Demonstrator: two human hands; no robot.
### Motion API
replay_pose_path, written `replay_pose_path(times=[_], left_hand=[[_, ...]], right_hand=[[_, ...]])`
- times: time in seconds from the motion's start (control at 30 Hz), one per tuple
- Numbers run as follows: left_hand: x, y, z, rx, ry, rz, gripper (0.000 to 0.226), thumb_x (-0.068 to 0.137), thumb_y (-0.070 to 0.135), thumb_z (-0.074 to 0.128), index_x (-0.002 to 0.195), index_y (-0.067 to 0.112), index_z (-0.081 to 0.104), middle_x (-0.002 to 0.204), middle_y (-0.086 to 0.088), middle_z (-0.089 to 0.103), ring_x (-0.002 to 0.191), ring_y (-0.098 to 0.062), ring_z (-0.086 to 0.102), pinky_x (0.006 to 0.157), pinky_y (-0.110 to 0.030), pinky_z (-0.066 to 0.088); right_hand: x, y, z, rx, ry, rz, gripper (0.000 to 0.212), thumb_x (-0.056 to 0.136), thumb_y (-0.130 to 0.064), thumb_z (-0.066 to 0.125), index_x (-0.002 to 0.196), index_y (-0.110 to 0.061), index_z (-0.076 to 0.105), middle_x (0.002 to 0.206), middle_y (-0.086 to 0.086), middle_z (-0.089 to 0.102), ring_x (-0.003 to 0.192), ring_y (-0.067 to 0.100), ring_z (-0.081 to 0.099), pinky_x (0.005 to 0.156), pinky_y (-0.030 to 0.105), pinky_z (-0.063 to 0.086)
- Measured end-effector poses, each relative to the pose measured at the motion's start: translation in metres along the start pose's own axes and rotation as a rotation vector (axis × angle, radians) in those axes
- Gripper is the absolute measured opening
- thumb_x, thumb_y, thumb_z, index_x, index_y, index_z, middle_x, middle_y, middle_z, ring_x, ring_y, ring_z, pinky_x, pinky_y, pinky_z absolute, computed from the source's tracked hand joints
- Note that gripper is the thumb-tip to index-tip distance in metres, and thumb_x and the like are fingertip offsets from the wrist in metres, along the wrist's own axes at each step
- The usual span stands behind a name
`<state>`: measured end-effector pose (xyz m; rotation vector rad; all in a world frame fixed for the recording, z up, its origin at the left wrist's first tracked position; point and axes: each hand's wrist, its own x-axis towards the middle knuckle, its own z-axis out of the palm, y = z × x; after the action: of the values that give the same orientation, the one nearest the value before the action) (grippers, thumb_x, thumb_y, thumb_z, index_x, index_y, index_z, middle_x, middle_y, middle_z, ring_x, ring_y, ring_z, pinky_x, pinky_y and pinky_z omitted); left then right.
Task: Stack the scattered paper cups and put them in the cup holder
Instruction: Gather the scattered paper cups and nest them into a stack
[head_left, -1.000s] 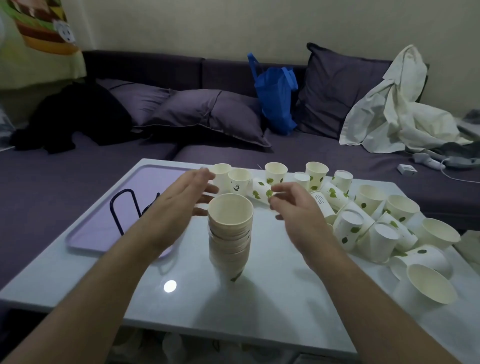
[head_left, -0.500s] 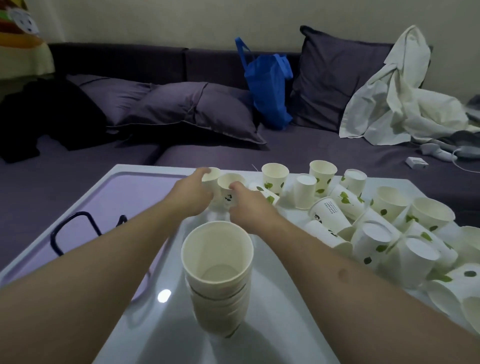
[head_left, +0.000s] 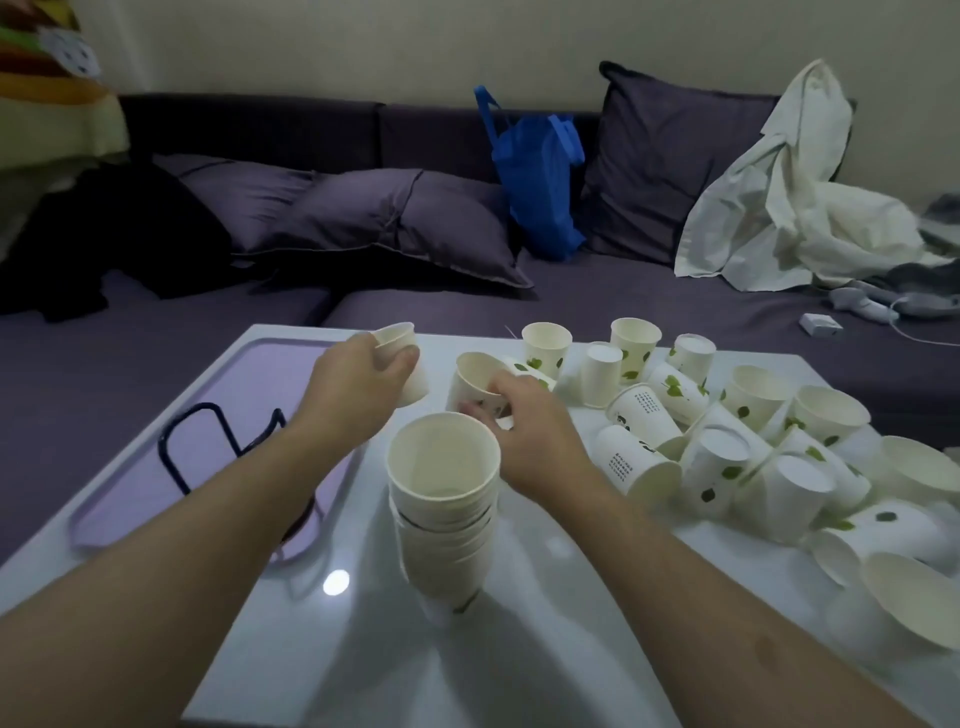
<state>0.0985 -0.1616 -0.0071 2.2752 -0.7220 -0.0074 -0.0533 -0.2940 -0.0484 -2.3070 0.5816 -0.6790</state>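
A stack of nested white paper cups (head_left: 442, 512) stands upright in the middle of the white table (head_left: 519, 649). Beyond it, my left hand (head_left: 358, 384) grips a single paper cup (head_left: 402, 358), lifted and tilted. My right hand (head_left: 524, 426) holds another cup (head_left: 475, 382) tilted toward me, just behind the stack. Several loose cups (head_left: 727, 431) with green leaf prints lie and stand scattered across the right of the table. A dark wire cup holder (head_left: 208, 441) stands on a purple tray (head_left: 156, 467) at the left.
A purple sofa (head_left: 156, 338) with cushions runs behind the table. On it sit a blue bag (head_left: 535, 171), a white cloth (head_left: 779, 208) and dark clothing (head_left: 104, 244). The table's right edge is crowded with cups.
Both hands reached past the stack to the far cups and each took one. The left hand's cup is now lifted and the right hand's cup is tipped toward me.
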Motion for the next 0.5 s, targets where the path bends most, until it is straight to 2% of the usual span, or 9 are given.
replay_pose_path(times=[0.07, 0.1, 0.17, 0.23, 0.3, 0.4, 0.5], left_hand=[[-0.017, 0.009, -0.028, -0.19, 0.016, -0.023, 0.043, 0.101, 0.056, 0.056, 0.103, 0.013, 0.063, 0.101, -0.003, 0.07, 0.093, -0.025, 0.069, 0.073, -0.042, 0.056], [-0.027, 0.015, -0.043, -0.314, 0.037, -0.035, 0.044, 0.1, 0.058, 0.057, 0.101, 0.015, 0.065, 0.101, -0.002, 0.071, 0.096, -0.026, 0.072, 0.081, -0.05, 0.061], [-0.051, 0.031, -0.072, -0.506, 0.089, -0.013, 0.045, 0.1, 0.057, 0.057, 0.102, 0.014, 0.069, 0.102, -0.002, 0.072, 0.098, -0.023, 0.074, 0.088, -0.056, 0.064], [-0.075, 0.044, -0.094, -0.564, 0.142, 0.05, 0.042, 0.102, 0.051, 0.06, 0.102, 0.01, 0.07, 0.102, -0.004, 0.074, 0.098, -0.02, 0.076, 0.088, -0.051, 0.065], [-0.103, 0.052, -0.108, -0.59, 0.19, 0.119, 0.035, 0.1, 0.046, 0.068, 0.099, 0.011, 0.069, 0.101, -0.006, 0.076, 0.098, -0.021, 0.077, 0.088, -0.048, 0.066], [-0.138, 0.055, -0.114, -0.615, 0.247, 0.193, 0.036, 0.09, 0.053, 0.076, 0.106, 0.024, 0.063, 0.109, -0.003, 0.074, 0.099, -0.02, 0.076, 0.085, -0.044, 0.064], [-0.156, 0.056, -0.105, -0.626, 0.177, 0.236, 0.053, 0.08, 0.052, 0.079, 0.122, 0.032, 0.055, 0.118, 0.011, 0.067, 0.102, -0.003, 0.071, 0.08, -0.021, 0.058]], right_hand=[[-0.016, -0.011, -0.02, 0.157, 0.087, 0.063, 0.03, 0.1, -0.041, 0.067, 0.08, -0.021, 0.057, 0.085, -0.004, 0.065, 0.076, 0.011, 0.058, 0.066, 0.025, 0.045], [-0.024, -0.017, -0.031, 0.209, 0.125, 0.095, 0.031, 0.1, -0.041, 0.067, 0.08, -0.02, 0.058, 0.08, -0.007, 0.065, 0.071, 0.006, 0.056, 0.062, 0.019, 0.042], [-0.039, -0.029, -0.053, 0.302, 0.188, 0.132, 0.033, 0.1, -0.041, 0.069, 0.076, -0.021, 0.057, 0.073, -0.011, 0.063, 0.064, 0.002, 0.053, 0.058, 0.014, 0.04], [-0.053, -0.041, -0.068, 0.411, 0.235, 0.138, 0.033, 0.099, -0.043, 0.069, 0.078, -0.021, 0.058, 0.074, -0.012, 0.063, 0.067, 0.004, 0.056, 0.064, 0.019, 0.044], [-0.066, -0.052, -0.078, 0.498, 0.282, 0.146, 0.027, 0.099, -0.045, 0.07, 0.089, -0.021, 0.063, 0.085, -0.007, 0.07, 0.08, 0.014, 0.066, 0.072, 0.03, 0.054], [-0.084, -0.063, -0.085, 0.577, 0.347, 0.163, 0.027, 0.098, -0.044, 0.072, 0.109, -0.024, 0.057, 0.097, -0.007, 0.07, 0.091, 0.013, 0.07, 0.078, 0.031, 0.058], [-0.093, -0.066, -0.089, 0.591, 0.365, 0.167, 0.038, 0.099, -0.043, 0.072, 0.127, -0.03, 0.05, 0.107, -0.009, 0.07, 0.096, 0.006, 0.07, 0.079, 0.026, 0.056]])
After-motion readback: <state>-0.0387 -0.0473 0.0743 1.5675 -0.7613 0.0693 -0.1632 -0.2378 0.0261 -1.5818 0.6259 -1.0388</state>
